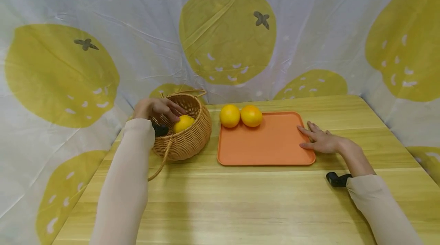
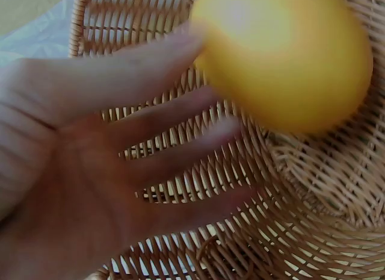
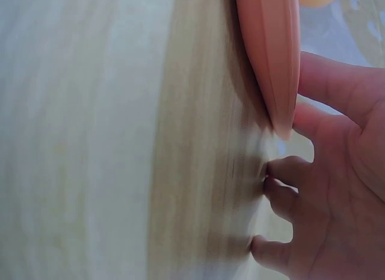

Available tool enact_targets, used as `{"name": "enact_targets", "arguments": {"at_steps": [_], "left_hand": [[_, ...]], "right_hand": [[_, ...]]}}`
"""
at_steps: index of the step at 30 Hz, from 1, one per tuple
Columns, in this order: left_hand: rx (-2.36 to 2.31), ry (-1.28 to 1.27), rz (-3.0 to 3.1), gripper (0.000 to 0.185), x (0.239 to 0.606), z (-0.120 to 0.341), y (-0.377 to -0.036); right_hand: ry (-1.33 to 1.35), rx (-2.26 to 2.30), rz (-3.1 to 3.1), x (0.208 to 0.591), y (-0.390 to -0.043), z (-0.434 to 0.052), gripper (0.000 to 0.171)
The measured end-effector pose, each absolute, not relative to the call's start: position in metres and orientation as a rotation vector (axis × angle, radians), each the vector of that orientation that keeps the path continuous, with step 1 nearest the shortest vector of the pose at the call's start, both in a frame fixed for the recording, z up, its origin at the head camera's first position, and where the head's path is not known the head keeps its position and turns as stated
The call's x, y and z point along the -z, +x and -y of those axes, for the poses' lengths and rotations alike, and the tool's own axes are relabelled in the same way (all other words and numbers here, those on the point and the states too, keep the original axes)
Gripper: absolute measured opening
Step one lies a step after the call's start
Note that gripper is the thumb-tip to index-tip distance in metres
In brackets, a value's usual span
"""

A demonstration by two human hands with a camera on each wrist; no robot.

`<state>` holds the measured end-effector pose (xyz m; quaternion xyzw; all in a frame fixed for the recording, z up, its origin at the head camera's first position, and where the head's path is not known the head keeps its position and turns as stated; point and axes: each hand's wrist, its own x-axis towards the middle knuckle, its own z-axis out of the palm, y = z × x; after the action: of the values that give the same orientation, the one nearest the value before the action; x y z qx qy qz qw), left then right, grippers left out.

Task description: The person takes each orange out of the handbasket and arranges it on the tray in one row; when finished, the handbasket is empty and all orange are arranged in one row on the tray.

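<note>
My left hand [image 1: 159,108] reaches over the rim into a round wicker basket [image 1: 185,147]. Inside the basket is an orange [image 1: 183,123]. In the left wrist view the thumb tip is right at the side of this orange [image 2: 289,57], while the other fingers extend loosely below it, not wrapped round it. My right hand [image 1: 323,141] lies with spread fingers at the right edge of an orange-coloured tray [image 1: 271,145]. In the right wrist view, thumb and index finger meet the tray's rim [image 3: 274,57], and the other fingertips come down beside it.
Two more oranges, one at the left [image 1: 229,116] and one beside it [image 1: 251,116], sit at the tray's back left corner. The basket's handle [image 1: 161,166] hangs down in front. A lemon-print curtain [image 1: 148,16] encloses the wooden table [image 1: 240,203] at the back and sides.
</note>
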<state>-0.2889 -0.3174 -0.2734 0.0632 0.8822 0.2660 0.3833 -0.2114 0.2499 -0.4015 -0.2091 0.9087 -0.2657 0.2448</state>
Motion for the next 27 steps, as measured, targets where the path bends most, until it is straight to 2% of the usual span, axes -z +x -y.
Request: {"name": "enact_targets", "arguments": {"at_steps": [7, 17, 27], "left_hand": [[-0.597, 0.162, -2.125, 0.058, 0.277, 0.31, -0.289], [-0.654, 0.178, -2.114, 0.07, 0.285, 0.308, -0.294], [-0.714, 0.178, -2.162, 0.063, 0.291, 0.301, -0.29]], "right_hand": [[-0.566, 0.722, -2.484, 0.402, -0.212, -0.25, 0.086], [-0.568, 0.745, -2.482, 0.403, -0.211, -0.25, 0.089], [-0.57, 0.735, -2.482, 0.402, -0.212, -0.249, 0.087]]}}
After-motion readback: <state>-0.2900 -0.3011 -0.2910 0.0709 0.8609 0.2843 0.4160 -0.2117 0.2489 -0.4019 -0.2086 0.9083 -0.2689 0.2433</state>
